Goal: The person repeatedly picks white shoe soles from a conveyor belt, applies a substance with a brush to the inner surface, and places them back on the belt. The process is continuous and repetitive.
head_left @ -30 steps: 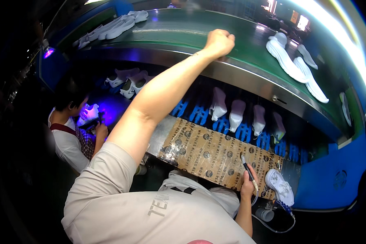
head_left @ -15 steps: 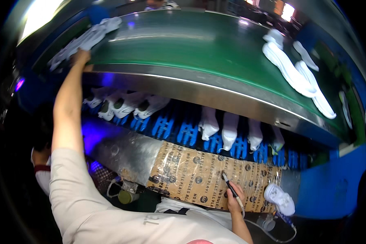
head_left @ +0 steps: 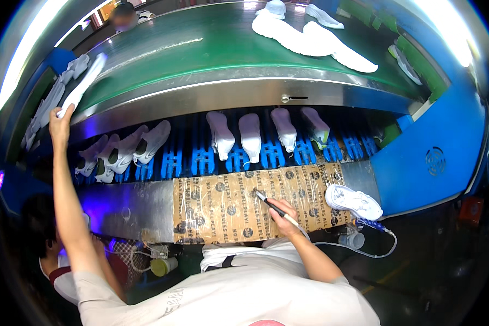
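At the left end of the green conveyor belt, my left hand (head_left: 60,122) grips a white shoe sole (head_left: 86,81) by its near end. Beside it on the belt lies a row of pale soles (head_left: 48,103). My right hand (head_left: 287,217) is closed round a brush (head_left: 267,201) with a dark handle and a thin tube at its back. The brush tip hangs over, or rests on, the cardboard-covered bench (head_left: 223,209); I cannot tell which. A white shoe (head_left: 354,201) lies on its side at the bench's right end.
Blue racks (head_left: 202,158) beneath the belt carry white shoes (head_left: 152,142) on the left and upturned ones (head_left: 250,137) to the right. Large white soles (head_left: 288,35) rest on the belt (head_left: 163,60). A clear cup (head_left: 353,240) hangs near the bench; another person (head_left: 65,271) is at lower left.
My left hand has drawn one sole up and apart from the row. My right hand still holds the brush. The view has swung, so belt and shoes appear shifted left.
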`<state>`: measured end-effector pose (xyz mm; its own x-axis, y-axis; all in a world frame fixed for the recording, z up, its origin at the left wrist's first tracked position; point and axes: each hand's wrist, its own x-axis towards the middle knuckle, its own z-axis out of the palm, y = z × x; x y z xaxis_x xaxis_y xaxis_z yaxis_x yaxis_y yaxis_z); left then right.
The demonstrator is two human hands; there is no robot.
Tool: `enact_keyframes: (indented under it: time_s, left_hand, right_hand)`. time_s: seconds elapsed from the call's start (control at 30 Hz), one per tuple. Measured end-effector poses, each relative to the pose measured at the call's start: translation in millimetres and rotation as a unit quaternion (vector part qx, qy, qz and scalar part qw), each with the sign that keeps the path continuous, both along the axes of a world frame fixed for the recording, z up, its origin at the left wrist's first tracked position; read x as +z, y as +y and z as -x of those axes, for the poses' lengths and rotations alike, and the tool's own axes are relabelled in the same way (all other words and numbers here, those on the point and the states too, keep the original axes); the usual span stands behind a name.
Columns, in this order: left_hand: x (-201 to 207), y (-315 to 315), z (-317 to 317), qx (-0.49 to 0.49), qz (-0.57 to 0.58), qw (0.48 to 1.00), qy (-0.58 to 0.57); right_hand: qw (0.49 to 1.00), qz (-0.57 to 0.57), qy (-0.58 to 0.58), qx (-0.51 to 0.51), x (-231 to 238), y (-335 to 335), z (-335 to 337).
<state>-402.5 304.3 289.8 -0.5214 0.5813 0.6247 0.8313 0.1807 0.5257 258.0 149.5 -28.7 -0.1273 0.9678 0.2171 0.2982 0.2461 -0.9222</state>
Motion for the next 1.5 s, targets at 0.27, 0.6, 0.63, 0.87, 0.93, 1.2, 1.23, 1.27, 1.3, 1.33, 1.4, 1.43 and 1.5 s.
enact_keyframes:
  time_s: [0.27,0.6,0.63,0.87,0.93,1.2,1.23,1.27,1.3,1.33,1.4,1.43,1.5]
  left_hand:
    - [-87.4,-103.2,-245.1,-0.381,-0.241,0.682,-0.576]
    - [-269.7,-213.8,-390.3,-0.388,0.113,0.341,-0.849]
    - [-277.2,-213.2,-389.5,-0.385,0.107,0.348,-0.848]
    - [-271.1,-191.4,-415.4,-0.400,0.100,0.406,-0.815]
    - [-264.7,-190.0,-425.0,-0.369,0.091,0.420,-0.824]
    - [-255.0,-180.2,-404.7,-0.405,0.055,0.401,-0.820]
    - [-253.5,-179.0,-404.2,-0.405,0.053,0.406,-0.818]
    - [-250.3,-178.8,-401.1,-0.414,0.048,0.417,-0.808]
    - [-244.4,-176.6,-399.0,-0.449,0.017,0.300,-0.841]
    - [-241.5,-173.3,-395.0,-0.441,0.009,0.308,-0.843]
    - [-234.8,-165.9,-389.8,-0.449,0.000,0.320,-0.834]
    - [-230.4,-162.9,-387.4,-0.463,-0.002,0.326,-0.824]
    - [-221.5,-156.3,-381.9,-0.490,-0.005,0.330,-0.807]
  right_hand:
    - [0.989,0.081,0.122,-0.023,-4.8,-4.2,-2.3]
    - [0.948,0.146,0.281,-0.018,45.4,-32.2,12.0]
    - [0.956,0.134,0.261,-0.010,53.6,-33.0,17.7]
    - [0.997,-0.044,0.052,0.032,99.8,-14.7,65.1]
    - [0.978,-0.200,-0.010,0.061,101.9,-8.7,70.2]
    - [0.972,-0.167,-0.018,0.165,109.2,-13.2,62.5]
    - [0.957,-0.221,-0.065,0.178,109.6,-13.6,63.7]
    - [0.942,-0.226,-0.073,0.237,115.4,-16.6,63.4]
    - [0.924,-0.230,-0.082,0.295,123.4,-19.7,61.7]
    - [0.918,-0.180,-0.051,0.350,128.3,-20.2,58.8]
    - [0.950,-0.153,-0.029,0.271,130.3,-23.6,60.3]
    - [0.963,-0.138,-0.018,0.232,131.3,-25.4,60.9]
    - [0.936,-0.158,-0.041,0.312,141.8,-28.0,60.0]
